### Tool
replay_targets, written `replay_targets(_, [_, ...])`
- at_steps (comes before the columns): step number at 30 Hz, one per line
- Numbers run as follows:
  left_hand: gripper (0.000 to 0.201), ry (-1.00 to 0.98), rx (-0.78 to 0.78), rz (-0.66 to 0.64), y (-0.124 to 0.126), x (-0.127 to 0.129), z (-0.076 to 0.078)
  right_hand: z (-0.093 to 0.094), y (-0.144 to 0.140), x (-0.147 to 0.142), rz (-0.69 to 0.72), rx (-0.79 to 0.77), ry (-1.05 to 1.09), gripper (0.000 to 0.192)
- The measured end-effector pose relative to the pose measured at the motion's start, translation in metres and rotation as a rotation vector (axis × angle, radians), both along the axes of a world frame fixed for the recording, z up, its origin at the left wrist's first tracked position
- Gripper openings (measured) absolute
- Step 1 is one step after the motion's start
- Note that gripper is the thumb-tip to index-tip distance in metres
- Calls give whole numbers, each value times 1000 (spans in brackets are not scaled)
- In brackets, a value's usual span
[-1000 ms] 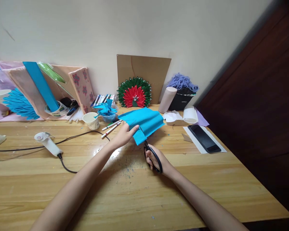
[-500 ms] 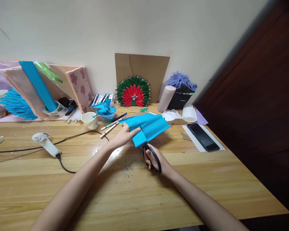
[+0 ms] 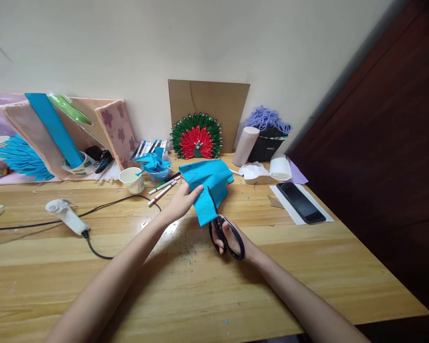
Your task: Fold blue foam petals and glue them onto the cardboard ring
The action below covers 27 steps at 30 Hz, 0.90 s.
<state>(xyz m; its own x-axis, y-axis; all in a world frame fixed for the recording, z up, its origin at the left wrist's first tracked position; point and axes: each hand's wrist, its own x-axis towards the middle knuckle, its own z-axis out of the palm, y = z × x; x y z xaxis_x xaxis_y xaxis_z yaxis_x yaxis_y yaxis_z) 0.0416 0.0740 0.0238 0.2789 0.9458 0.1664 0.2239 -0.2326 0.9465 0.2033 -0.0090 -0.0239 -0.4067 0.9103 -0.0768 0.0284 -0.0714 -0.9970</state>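
A sheet of bright blue crepe paper (image 3: pixel 210 178) is held above the wooden table, pinched at its left edge by my left hand (image 3: pixel 181 201), thumb on top. My right hand (image 3: pixel 236 238) grips black-handled scissors (image 3: pixel 219 224) from below right. One dark blade lies over the paper and points up and away, beside my left thumb. The other blade is hidden by the paper. A flap of the sheet hangs toward me between the two hands.
Several markers (image 3: pixel 161 193), a paper cup (image 3: pixel 132 179) and a tub of blue scraps (image 3: pixel 159 166) stand at left. A white glue gun (image 3: pixel 68 218) trails its cord there. Behind is a red-green peacock craft (image 3: pixel 197 138); a phone (image 3: pixel 301 202) lies at right.
The scissors' handles have spread wider and a blade now shows over the paper. The sheet's right side has swung leftward and sags. My left hand has shifted slightly left.
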Motion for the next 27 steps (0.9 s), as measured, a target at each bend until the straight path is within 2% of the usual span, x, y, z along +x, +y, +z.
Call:
replay_targets(3, [32, 121, 18, -19, -4, 2, 1, -2, 1, 1, 12, -18, 23, 69])
replay_targets(7, [33, 182, -5, 47, -6, 4, 2, -1, 0, 1, -25, 0, 11, 63])
replay_targets(9, [31, 131, 16, 28, -6, 4, 4, 1, -1, 1, -52, 13, -35, 59])
replay_targets(11, [31, 39, 18, -51, -5, 3, 5, 1, -2, 2, -67, 20, -84, 57])
replay_targets(15, [37, -97, -114, -189, -4, 2, 4, -1, -1, 5, -35, 54, -49, 60])
replay_targets(20, [43, -175, -245, -266, -7, 4, 2, 1, 0, 6, -43, 98, -49, 61])
replay_targets(24, [34, -191, -246, -219, -8, 5, 6, -2, 1, 7, -94, 87, -107, 55])
replay_targets(27, [31, -128, -183, -78, -6, 4, 9, -7, 1, 9, -92, 99, -115, 52])
